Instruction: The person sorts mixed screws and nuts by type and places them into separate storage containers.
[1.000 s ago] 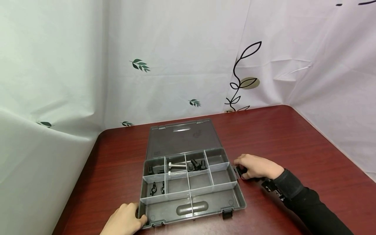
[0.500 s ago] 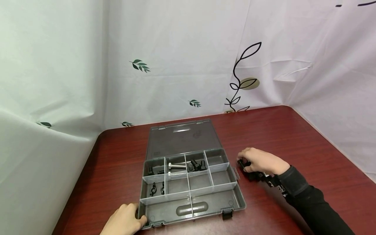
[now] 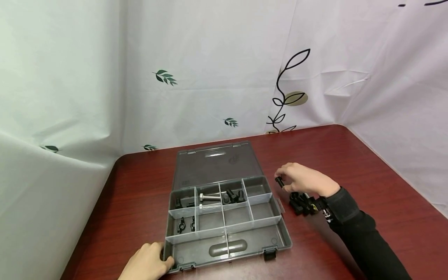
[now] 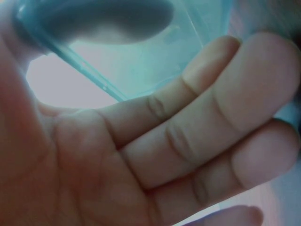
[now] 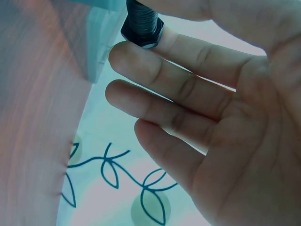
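My right hand pinches a black hex-head bolt between thumb and fingers, just off the right side of a grey divided organizer box. Most of the bolt is covered by the fingers in the head view. A pile of black hardware lies on the table below this hand. At the box's near left corner, my left hand grips the wall, thumb at the front edge. Inside the box are silver bolts, black bolts and black wing-nut-like pieces, each kind in its own compartment.
The box's transparent lid lies folded back behind it. A black latch hangs at the front. The dark red table meets white printed cloth at the back and sides.
My right hand has risen off the hardware pile and moved away from me, a bolt now showing in its fingers. More of the pile is uncovered. The left hand stays put.
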### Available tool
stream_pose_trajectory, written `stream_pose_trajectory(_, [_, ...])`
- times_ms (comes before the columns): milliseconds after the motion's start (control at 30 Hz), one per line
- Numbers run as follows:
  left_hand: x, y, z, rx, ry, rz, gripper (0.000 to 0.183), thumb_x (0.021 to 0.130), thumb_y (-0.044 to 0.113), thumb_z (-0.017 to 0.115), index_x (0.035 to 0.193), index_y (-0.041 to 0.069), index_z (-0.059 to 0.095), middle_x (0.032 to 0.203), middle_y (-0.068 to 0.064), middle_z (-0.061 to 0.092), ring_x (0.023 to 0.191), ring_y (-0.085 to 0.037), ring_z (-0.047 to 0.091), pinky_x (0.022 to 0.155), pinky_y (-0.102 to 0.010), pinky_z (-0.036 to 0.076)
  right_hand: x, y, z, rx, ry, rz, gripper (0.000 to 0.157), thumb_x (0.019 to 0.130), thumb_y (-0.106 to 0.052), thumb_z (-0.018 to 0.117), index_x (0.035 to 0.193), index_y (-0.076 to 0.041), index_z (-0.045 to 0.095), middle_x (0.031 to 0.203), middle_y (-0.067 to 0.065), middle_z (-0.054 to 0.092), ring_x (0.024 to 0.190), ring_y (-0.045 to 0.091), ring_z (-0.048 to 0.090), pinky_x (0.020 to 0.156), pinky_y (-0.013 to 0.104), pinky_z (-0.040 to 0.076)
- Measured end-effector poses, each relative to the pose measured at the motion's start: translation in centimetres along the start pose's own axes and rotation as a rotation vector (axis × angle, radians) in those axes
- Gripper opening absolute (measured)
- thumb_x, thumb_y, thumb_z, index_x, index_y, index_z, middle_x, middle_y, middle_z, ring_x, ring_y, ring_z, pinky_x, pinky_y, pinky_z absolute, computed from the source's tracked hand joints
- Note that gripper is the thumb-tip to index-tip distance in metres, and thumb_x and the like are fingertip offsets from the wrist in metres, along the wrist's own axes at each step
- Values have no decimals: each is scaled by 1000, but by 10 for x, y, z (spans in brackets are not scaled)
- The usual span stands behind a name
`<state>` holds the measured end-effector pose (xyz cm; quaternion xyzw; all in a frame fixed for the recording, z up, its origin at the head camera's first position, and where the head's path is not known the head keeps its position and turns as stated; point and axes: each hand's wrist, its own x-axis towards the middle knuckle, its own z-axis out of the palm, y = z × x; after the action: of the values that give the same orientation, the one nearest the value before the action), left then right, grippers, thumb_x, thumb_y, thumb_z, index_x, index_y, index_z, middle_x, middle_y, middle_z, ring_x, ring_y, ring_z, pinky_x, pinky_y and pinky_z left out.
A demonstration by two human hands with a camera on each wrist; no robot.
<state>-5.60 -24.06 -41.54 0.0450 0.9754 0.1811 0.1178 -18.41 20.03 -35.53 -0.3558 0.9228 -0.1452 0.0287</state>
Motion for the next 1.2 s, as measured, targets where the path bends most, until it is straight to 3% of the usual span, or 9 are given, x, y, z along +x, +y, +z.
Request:
stream_pose_trajectory(267, [0, 0, 1, -7, 1, 5, 22, 69, 30, 66, 67, 16, 50, 63, 1, 51, 58, -16, 45, 57, -39, 40, 13, -8, 2, 22, -41, 13, 35, 75, -10, 67, 109, -4, 62, 106, 6, 61, 98, 23, 56, 78, 34, 44])
stream_pose_trajectory(733, [-1, 0, 0, -9, 14, 17, 22, 69, 30, 66, 66, 16, 49, 61, 3, 49, 57, -16, 42, 55, -37, 39, 46, -36, 8, 58, -84, -12, 36, 76, -13, 66, 112, -6, 62, 101, 1, 58, 89, 15, 51, 74, 30, 42])
stream_pose_trajectory(900, [-1, 1, 0, -12, 28, 26, 21, 69, 30, 66, 66, 17, 49, 61, 3, 49, 57, -16, 42, 55, -37, 39, 56, -47, 9, 50, -94, -47, 35, 76, -13, 66, 110, -7, 62, 91, -2, 54, 84, 13, 48, 71, 29, 41])
stream_pose_trajectory(1200, [-1, 1, 0, -10, 14, 13, 22, 69, 30, 66, 66, 16, 49, 61, 2, 49, 57, -16, 42, 55, -38, 39, 75, -68, 10, 40, -111, -121, 35, 78, -12, 63, 113, -6, 61, 92, 2, 55, 86, 15, 47, 71, 29, 40])
